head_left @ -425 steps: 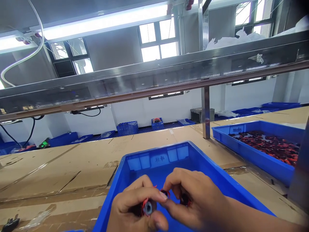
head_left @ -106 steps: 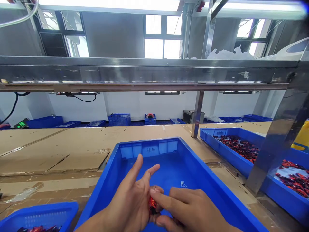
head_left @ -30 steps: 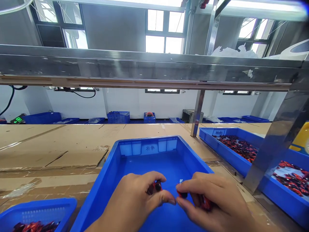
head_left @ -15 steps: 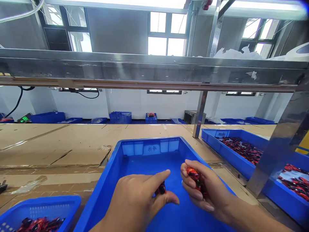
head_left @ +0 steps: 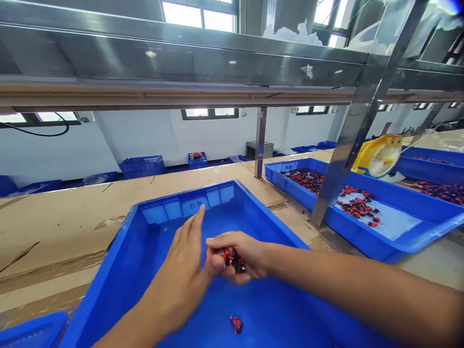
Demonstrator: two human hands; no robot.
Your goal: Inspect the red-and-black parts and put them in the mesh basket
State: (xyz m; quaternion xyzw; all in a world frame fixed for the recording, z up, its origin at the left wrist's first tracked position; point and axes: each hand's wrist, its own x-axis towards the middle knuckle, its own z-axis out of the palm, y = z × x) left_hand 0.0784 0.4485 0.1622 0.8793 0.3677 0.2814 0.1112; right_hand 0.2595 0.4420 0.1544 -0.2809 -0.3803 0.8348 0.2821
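My right hand (head_left: 241, 253) is closed around a clump of small shiny red and black plastic pieces (head_left: 232, 258); their exact kind I cannot make out. Close against it on the left is my left hand (head_left: 183, 268), fingers stretched out and thumb by the clump. Both hands are above a large blue plastic tray (head_left: 108, 270). On the tray's floor, below the hands, lies a single red and black piece (head_left: 237, 325).
To the right, past a metal post (head_left: 340, 159), another blue tray (head_left: 391, 246) holds many similar pieces. A yellow toy-like wheel (head_left: 380, 157) stands behind it. A blue basket's rim (head_left: 39, 326) shows at lower left. A metal shelf (head_left: 181, 58) crosses overhead.
The view has turned right and downward. My hands have come together, and the left fingers have straightened; the dark piece seen in them is no longer visible there. A loose piece now shows on the tray floor.
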